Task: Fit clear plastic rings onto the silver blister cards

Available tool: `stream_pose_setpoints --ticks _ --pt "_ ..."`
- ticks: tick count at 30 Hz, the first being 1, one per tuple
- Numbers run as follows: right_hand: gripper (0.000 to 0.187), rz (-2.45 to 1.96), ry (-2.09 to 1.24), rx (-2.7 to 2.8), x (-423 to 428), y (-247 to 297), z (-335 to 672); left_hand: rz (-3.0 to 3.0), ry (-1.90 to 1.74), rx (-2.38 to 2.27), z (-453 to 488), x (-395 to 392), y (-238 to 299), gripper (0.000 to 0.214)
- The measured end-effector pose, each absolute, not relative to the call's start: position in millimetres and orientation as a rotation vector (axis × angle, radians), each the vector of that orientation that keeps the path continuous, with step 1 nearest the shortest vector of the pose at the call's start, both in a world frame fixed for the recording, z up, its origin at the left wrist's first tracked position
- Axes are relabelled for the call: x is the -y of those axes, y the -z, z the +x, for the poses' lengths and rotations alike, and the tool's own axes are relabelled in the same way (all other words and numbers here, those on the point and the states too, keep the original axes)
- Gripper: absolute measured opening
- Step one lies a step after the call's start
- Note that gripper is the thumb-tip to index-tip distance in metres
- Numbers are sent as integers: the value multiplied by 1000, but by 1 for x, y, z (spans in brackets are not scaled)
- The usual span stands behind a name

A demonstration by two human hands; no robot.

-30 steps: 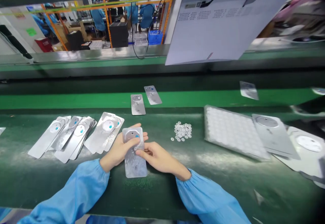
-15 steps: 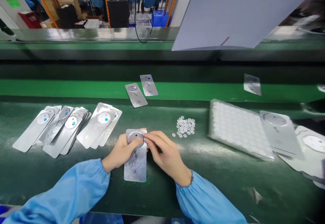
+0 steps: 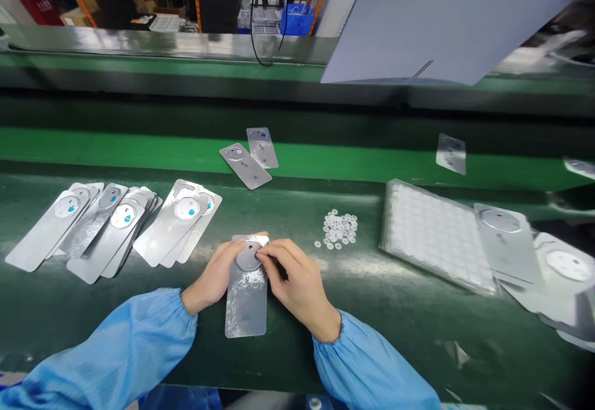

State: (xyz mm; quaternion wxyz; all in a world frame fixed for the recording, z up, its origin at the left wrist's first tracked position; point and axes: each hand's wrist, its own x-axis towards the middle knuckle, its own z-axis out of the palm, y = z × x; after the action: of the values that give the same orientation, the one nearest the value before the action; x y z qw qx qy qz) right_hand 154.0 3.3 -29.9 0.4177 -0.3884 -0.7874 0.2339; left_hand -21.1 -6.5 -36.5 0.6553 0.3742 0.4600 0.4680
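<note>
My left hand (image 3: pixel 211 283) is closed around the left and upper edges of a silver phone back panel (image 3: pixel 247 314), which has a round camera plate near its top. The fingers of my right hand (image 3: pixel 297 280) are pinched together at the right side of that round plate. Whatever lies between the right fingertips is hidden or too small to make out. A loose pile of small white rings (image 3: pixel 341 230) lies on the bench to the right of my right hand. Left of my hands, several similar panels (image 3: pixel 158 239) overlap, some with blue marks on their round plates.
A clear plastic tray (image 3: pixel 434 236) of pale round shapes lies at the right, with more panels (image 3: pixel 506 243) beside it. Two panels (image 3: pixel 246 167) rest around the green conveyor's near edge; another panel (image 3: pixel 450 153) lies farther right. A white sheet (image 3: pixel 409 26) hangs overhead.
My left thumb has shifted from the round plate toward the panel's upper left edge. My right fingertips have moved slightly left and down onto the plate. The whole view has tilted slightly.
</note>
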Motion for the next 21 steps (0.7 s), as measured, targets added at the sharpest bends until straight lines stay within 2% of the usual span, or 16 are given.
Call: stream_pose_setpoints --ticks 6,12,16,19,21 --pt "17 -1034 -1132 1574 -5 22 156 749 -1036 -1091 -20 3 29 43" --pt "14 -1032 -775 1846 -4 29 155 835 -1059 -1089 -17 7 23 43" --pt "16 -1052 -653 1977 0 32 154 917 -1012 -1137 -18 12 20 40" --pt "19 -1084 -666 1979 2 30 154 913 -1002 -1121 -18 11 19 41" --pt "22 -1089 -820 1876 2 27 154 876 -1018 -1110 -17 9 20 44"
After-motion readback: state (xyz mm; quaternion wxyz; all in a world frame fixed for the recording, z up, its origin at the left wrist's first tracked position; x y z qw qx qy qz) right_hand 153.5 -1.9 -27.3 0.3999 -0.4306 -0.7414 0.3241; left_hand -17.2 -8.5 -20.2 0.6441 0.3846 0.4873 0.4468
